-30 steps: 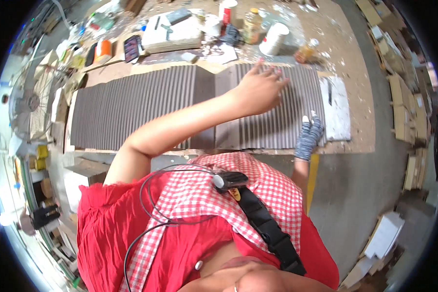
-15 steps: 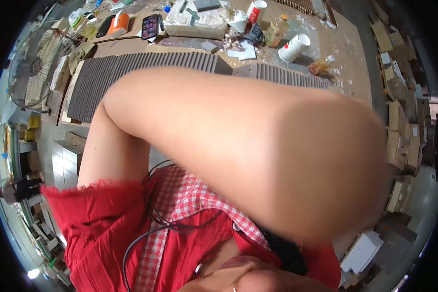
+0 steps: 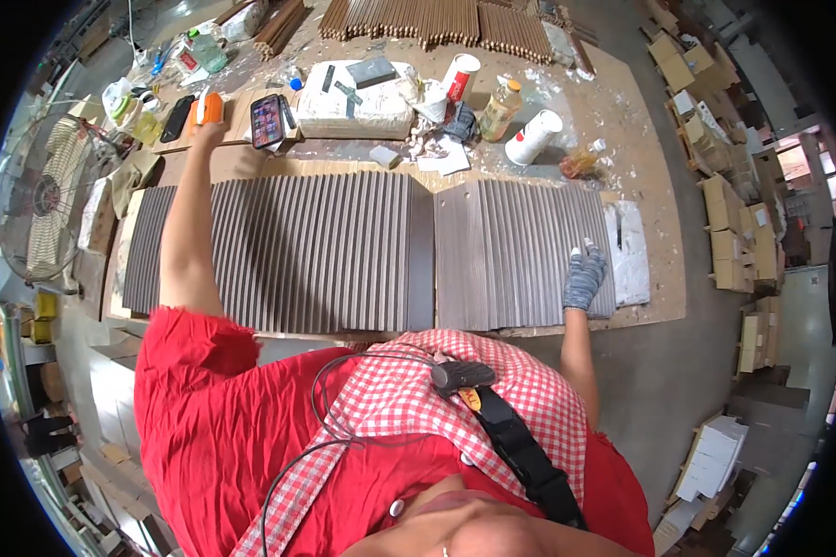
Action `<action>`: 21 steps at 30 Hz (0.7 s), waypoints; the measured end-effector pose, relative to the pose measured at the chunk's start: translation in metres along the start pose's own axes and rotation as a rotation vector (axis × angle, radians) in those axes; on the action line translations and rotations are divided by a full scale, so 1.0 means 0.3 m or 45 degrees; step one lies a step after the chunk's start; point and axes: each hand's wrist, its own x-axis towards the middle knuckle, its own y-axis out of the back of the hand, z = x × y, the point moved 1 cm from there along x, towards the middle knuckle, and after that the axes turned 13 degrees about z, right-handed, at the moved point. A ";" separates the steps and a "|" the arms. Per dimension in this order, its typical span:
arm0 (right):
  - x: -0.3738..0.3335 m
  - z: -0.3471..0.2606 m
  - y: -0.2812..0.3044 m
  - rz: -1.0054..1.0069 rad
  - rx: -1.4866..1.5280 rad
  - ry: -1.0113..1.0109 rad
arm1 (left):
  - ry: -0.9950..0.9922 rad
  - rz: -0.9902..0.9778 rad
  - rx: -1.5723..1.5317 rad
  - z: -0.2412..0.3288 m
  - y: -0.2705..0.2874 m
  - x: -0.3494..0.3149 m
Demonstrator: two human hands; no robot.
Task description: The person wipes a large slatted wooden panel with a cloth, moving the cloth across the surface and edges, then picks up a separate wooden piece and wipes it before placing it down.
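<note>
My bare left hand reaches far left and touches the near end of an orange soft pack with a white patch on it. Its fingers are too small and overlapped to make out. In a grey knit glove with white fingertips, my right hand lies with fingers stretched on the right end of a row of grey-brown ridged strips. A wider row of similar dark strips fills the left of the table, under my left forearm. A flat dark board separates the two rows.
Beyond the strips are a phone, a black handset-like object, a stained white block, a white cup and bottles. A fan stands left. Stacked brown sticks lie at the back; cartons line the right.
My left forearm, bent across close to the camera before, has swung away and stretched out to the orange pack. My gloved right hand and most of the strips have come into sight.
</note>
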 end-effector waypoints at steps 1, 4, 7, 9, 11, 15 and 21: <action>0.000 -0.017 -0.003 -0.037 -0.018 -0.038 | 0.151 0.289 -0.176 -0.070 -0.037 0.076; 0.007 -0.020 0.019 -0.033 -0.038 0.001 | 0.202 0.410 -0.184 -0.141 -0.057 0.179; 0.008 -0.031 0.026 -0.033 -0.032 -0.050 | 0.044 0.358 0.058 -0.120 -0.062 0.192; 0.006 -0.033 0.028 -0.043 -0.037 -0.064 | 0.327 0.339 -0.028 -0.093 -0.062 0.184; 0.006 -0.032 0.024 -0.036 -0.011 -0.057 | 0.115 0.593 -0.049 -0.087 -0.043 0.173; 0.005 -0.025 0.017 -0.007 -0.032 -0.007 | -0.196 1.172 -0.599 -0.121 0.024 0.169; 0.009 -0.025 0.025 -0.003 -0.019 -0.032 | -0.334 0.613 -0.832 -0.132 0.141 0.262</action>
